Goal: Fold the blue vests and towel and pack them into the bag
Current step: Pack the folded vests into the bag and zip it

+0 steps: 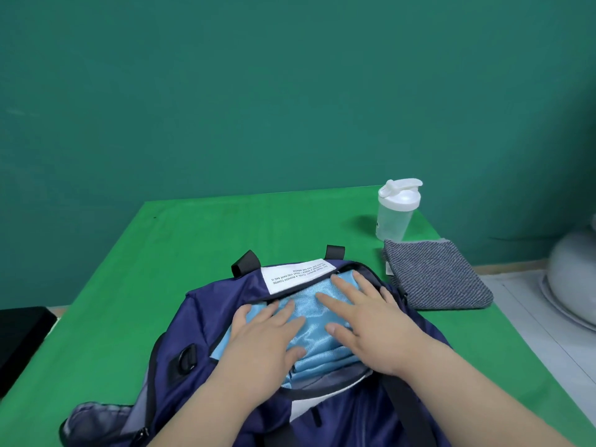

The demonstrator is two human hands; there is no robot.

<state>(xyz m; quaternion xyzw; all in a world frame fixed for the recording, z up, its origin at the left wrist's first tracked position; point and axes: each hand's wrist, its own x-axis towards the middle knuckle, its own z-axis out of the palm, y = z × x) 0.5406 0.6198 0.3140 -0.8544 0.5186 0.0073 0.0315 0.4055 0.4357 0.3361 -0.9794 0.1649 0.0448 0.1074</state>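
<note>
View from the person's head, looking down at a bright green table [225, 227] set against a teal wall.

At the centre lies a navy blue bag [200, 317], its top opening spread wide towards the viewer. Inside the opening sits shiny light blue cloth, the folded blue vests [322, 356]. Stacked edges show at the near side, so there is more than 1 layer, though the number of vests cannot be told.

2 bare hands lie on that cloth. The left hand [267, 330] rests flat at 9 o'clock of the opening, fingers straight and slightly spread. The right hand [364, 314] rests flat at 3 o'clock, fingers straight and reaching to the bag's far rim. Neither hand grasps anything; both press palm-down, as if flattening the vests into place.

The towel [435, 279], a grey-blue woven square, lies neatly folded on the table at 2 o'clock from the bag, just beside it and outside it. Beyond the towel, at 1 o'clock, stands a clear shaker bottle [396, 214] with a white lid.

Judged progress: the vests look folded and packed, and the towel looks folded. What seems to be left is lifting the towel into the bag on top of the vests.
</note>
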